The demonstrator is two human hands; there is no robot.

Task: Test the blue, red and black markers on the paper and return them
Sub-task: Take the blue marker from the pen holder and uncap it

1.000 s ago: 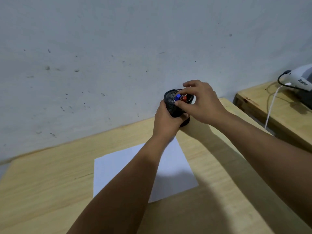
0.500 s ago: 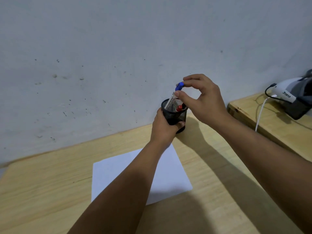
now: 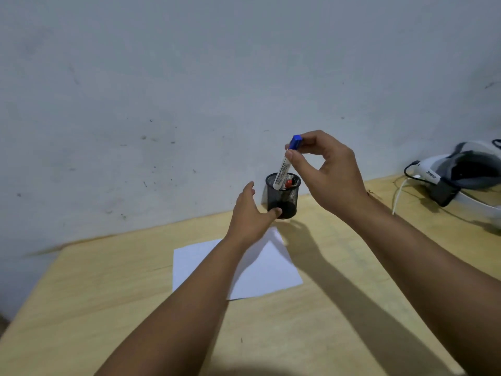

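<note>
A person lifts the blue marker (image 3: pixel 285 164) above the mesh cup (image 3: pixel 283 196) on the wooden table (image 3: pixel 113 302).

The table stands against a grey wall (image 3: pixel 189 77), with the white paper (image 3: pixel 260 270) lying flat just in front of the black cup. The right hand (image 3: pixel 326 172) pinches the marker's blue cap end between thumb and forefinger, its lower end at the cup's rim. The left hand (image 3: pixel 250 213) hangs spread beside the cup, its thumb touching the base. A red marker (image 3: pixel 289 183) sits inside.
</note>
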